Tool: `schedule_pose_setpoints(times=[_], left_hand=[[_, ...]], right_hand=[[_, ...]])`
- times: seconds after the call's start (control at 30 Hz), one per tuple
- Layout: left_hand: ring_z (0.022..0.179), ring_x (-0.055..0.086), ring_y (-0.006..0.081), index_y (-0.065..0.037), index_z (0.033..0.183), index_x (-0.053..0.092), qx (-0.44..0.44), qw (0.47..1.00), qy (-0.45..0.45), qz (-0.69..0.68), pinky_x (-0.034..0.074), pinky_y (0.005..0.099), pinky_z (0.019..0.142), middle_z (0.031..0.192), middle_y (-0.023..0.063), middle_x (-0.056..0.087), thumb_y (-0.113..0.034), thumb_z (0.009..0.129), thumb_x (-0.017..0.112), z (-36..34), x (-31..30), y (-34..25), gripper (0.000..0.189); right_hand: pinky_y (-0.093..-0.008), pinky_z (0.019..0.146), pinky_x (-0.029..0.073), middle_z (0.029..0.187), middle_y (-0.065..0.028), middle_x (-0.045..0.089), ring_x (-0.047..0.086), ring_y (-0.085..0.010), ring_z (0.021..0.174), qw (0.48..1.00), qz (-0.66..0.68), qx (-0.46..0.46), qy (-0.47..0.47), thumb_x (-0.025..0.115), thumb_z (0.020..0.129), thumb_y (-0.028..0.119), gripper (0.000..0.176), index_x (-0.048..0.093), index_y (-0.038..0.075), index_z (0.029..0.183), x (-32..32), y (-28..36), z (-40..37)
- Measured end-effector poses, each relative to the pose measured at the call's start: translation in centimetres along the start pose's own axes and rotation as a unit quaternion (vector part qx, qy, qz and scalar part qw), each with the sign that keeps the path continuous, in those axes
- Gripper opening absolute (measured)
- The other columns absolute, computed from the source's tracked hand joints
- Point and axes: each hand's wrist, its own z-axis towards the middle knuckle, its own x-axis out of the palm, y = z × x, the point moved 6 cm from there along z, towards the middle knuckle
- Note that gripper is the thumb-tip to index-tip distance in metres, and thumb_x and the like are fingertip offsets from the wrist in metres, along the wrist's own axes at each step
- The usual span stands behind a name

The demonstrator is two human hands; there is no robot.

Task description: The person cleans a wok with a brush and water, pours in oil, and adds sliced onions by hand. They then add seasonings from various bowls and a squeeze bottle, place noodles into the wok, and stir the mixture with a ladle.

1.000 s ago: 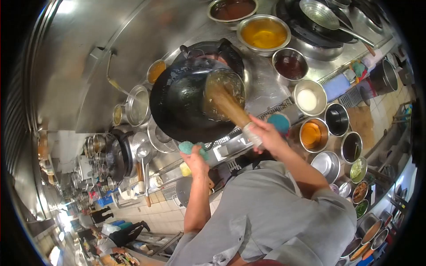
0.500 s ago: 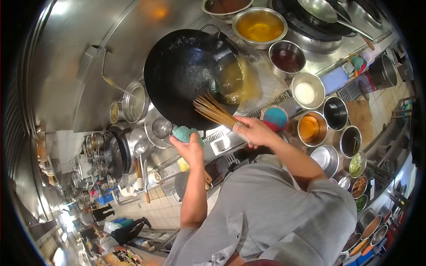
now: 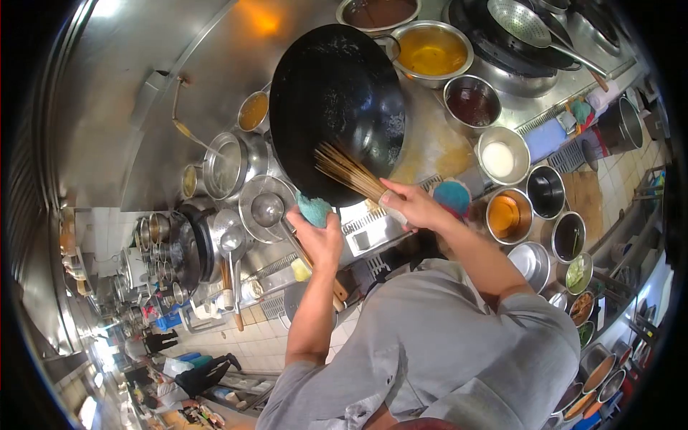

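Note:
A large black wok [image 3: 326, 93] stands steeply tilted, its inside wet and shiny. My left hand [image 3: 317, 236] is closed round a folded green cloth [image 3: 314, 209] at the wok's near rim; the part of the rim under the cloth is hidden. In my right hand [image 3: 416, 206] is the bound end of a bamboo wok brush [image 3: 351, 172], fingers wrapped about it. The brush's splayed bristles overlap the lower inside of the wok.
Wet yellowish liquid [image 3: 451, 159] lies on the steel counter right of the wok. Bowls of yellow liquid [image 3: 432, 54] and dark red liquid [image 3: 473, 102] stand beyond it. A ladle [image 3: 268, 210] rests in a strainer bowl at left. Seasoning pots [image 3: 509, 215] line the right side.
The wok has risen and swung to the right, tilting more steeply. The yellowish liquid that was pouring over its right side has left it. A bowl behind its left side now shows.

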Motion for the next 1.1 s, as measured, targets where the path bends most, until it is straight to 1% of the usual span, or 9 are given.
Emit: schedule_pose_setpoints(times=[0.07, 0.17, 0.27, 0.4, 0.57, 0.67, 0.83, 0.97, 1.1], left_hand=[[0.093, 0.062, 0.0251, 0.001, 0.122, 0.045, 0.014, 1.0, 0.007, 0.024, 0.05, 0.0387, 0.09, 0.102, 0.015, 0.061, -0.007, 0.081, 0.069, -0.4, -0.3, 0.7, 0.048], [0.092, 0.067, 0.0288, 0.002, 0.125, 0.045, 0.033, 0.999, 0.008, 0.034, 0.052, 0.0402, 0.088, 0.1, 0.018, 0.065, -0.008, 0.08, 0.07, -0.6, 0.2, 1.2, 0.051], [0.093, 0.064, 0.027, 0.001, 0.123, 0.045, -0.002, 1.0, 0.011, -0.01, 0.051, 0.0396, 0.089, 0.102, 0.0166, 0.062, -0.006, 0.081, 0.069, -0.2, 0.5, -0.3, 0.049], [0.097, 0.058, 0.0217, 0.0, 0.121, 0.045, -0.06, 0.996, -0.013, -0.069, 0.048, 0.0367, 0.092, 0.106, 0.0124, 0.057, -0.004, 0.082, 0.068, 0.7, -0.2, 3.4, 0.045], [0.095, 0.06, 0.0241, 0.0, 0.118, 0.047, -0.24, 0.953, -0.074, -0.169, 0.049, 0.0373, 0.091, 0.103, 0.013, 0.06, -0.007, 0.08, 0.071, -2.0, -1.3, 12.4, 0.046], [0.09, 0.06, 0.0226, -0.003, 0.118, 0.046, -0.319, 0.922, -0.087, -0.204, 0.052, 0.0372, 0.08, 0.102, 0.0116, 0.059, -0.007, 0.082, 0.07, -4.7, -0.2, 15.1, 0.043], [0.085, 0.063, 0.0214, -0.009, 0.117, 0.043, -0.426, 0.799, -0.141, -0.401, 0.055, 0.0374, 0.068, 0.099, 0.0105, 0.059, -0.005, 0.086, 0.067, -5.7, 5.8, 14.4, 0.04], [0.096, 0.057, 0.0205, -0.006, 0.123, 0.037, -0.451, 0.767, -0.153, -0.429, 0.052, 0.0367, 0.081, 0.11, 0.0115, 0.054, -0.008, 0.087, 0.069, -4.3, 11.0, 14.3, 0.048], [0.096, 0.057, 0.0207, -0.007, 0.122, 0.038, -0.432, 0.763, -0.167, -0.451, 0.051, 0.0372, 0.082, 0.11, 0.0109, 0.054, -0.007, 0.086, 0.069, -4.1, 14.1, 15.4, 0.048]], right_hand=[[-0.0307, 0.047, 0.051, 0.103, -0.0113, 0.074, 0.06, -0.0135, 0.051, 0.999, 0.003, 0.04, -0.011, 0.067, 0.101, 0.037, 0.069, 0.039, 0.02, 0.162, -1.0, 2.8, 0.1], [-0.0308, 0.041, 0.047, 0.076, -0.0085, 0.067, 0.059, -0.0155, 0.048, 0.971, -0.02, -0.093, -0.22, 0.06, 0.104, 0.041, 0.067, 0.037, 0.016, 0.161, -6.3, 6.9, 7.5], [-0.0316, 0.041, 0.047, 0.062, -0.0052, 0.062, 0.058, -0.0142, 0.045, 0.979, 0.025, -0.072, -0.19, 0.058, 0.103, 0.041, 0.066, 0.039, 0.013, 0.16, -3.0, 6.3, 8.2], [-0.039, 0.086, 0.058, 0.104, -0.0157, 0.074, 0.073, -0.0269, 0.091, 0.961, -0.2, -0.19, -0.024, 0.06, 0.104, 0.04, 0.061, 0.043, 0.02, 0.159, 2.4, -1.8, 2.3], [-0.0443, 0.111, 0.045, 0.143, -0.0218, 0.06, 0.059, -0.0392, 0.131, 0.871, -0.488, -0.037, -0.041, 0.061, 0.1, 0.044, 0.063, 0.046, 0.021, 0.157, -10.1, -1.6, 0.5], [-0.0431, 0.112, 0.045, 0.146, -0.019, 0.059, 0.057, -0.0367, 0.135, 0.85, -0.482, -0.032, -0.211, 0.061, 0.1, 0.043, 0.061, 0.047, 0.024, 0.156, -15.2, 8.3, 3.8], [-0.0361, 0.11, 0.044, 0.141, -0.022, 0.063, 0.061, -0.0294, 0.131, 0.76, -0.406, -0.435, -0.261, 0.062, 0.101, 0.041, 0.059, 0.048, 0.023, 0.156, -8.9, 29.3, 2.7], [-0.0405, 0.1, 0.051, 0.124, -0.021, 0.07, 0.069, -0.0311, 0.114, 0.781, -0.378, -0.377, -0.323, 0.055, 0.101, 0.041, 0.055, 0.051, 0.019, 0.151, -5.5, 37.0, 7.1], [-0.0492, 0.101, 0.05, 0.123, -0.0265, 0.069, 0.066, -0.0406, 0.116, 0.803, -0.452, -0.243, -0.303, 0.048, 0.102, 0.041, 0.051, 0.056, 0.009, 0.14, -7.3, 27.9, 25.6]])
